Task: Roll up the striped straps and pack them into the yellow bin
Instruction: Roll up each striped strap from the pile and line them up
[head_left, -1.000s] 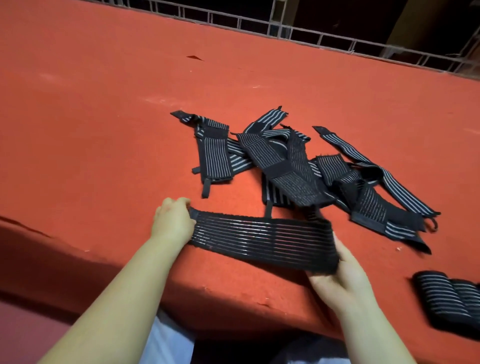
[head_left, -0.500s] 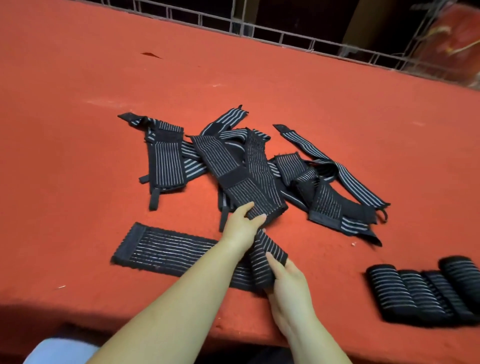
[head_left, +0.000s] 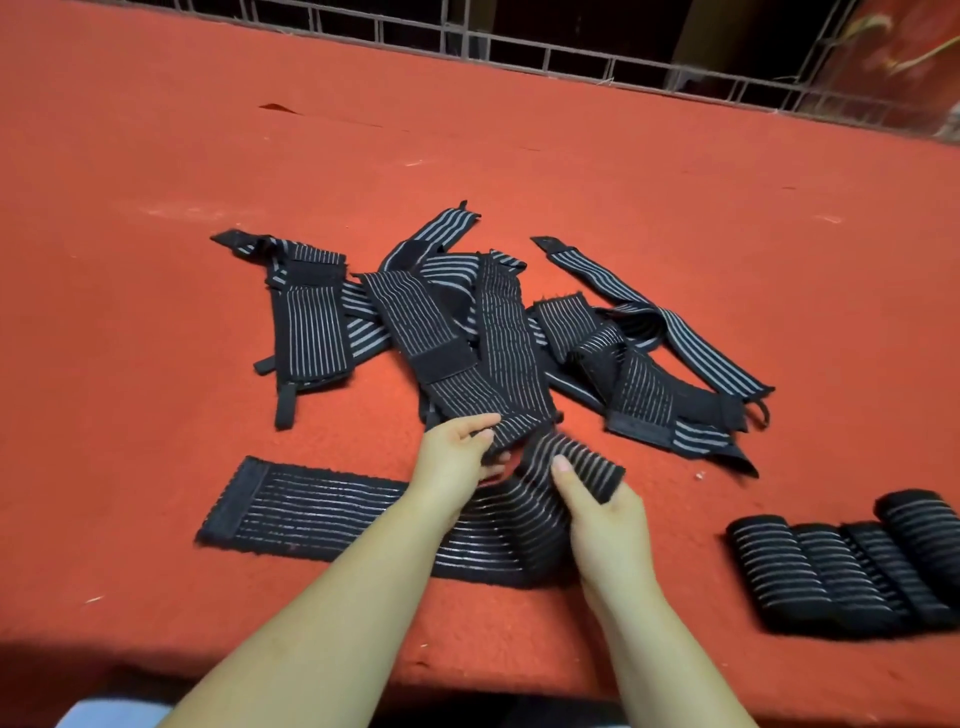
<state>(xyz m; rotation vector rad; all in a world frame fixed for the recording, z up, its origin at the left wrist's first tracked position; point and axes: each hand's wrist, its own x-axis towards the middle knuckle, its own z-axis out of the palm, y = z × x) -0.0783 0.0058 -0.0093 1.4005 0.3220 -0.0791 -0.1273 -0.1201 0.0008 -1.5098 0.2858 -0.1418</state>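
Observation:
A black strap with grey stripes (head_left: 311, 512) lies flat along the near part of the red table (head_left: 156, 156). Its right end is folded up and over. My left hand (head_left: 457, 460) pinches that folded end from the left, and my right hand (head_left: 597, 514) grips it from the right with the thumb on top. Behind my hands sits a tangled pile of several loose striped straps (head_left: 493, 332). Several rolled straps (head_left: 852, 571) lie side by side at the near right. No yellow bin is in view.
The red felt table stretches far back to a metal wire railing (head_left: 571, 57). Its near edge (head_left: 467, 691) runs just below my forearms. A dark gap lies beyond the railing.
The strap, held stretched between both hands a second ago, now lies on the table. My left hand crossed to its right end, and both hands have turned that end over.

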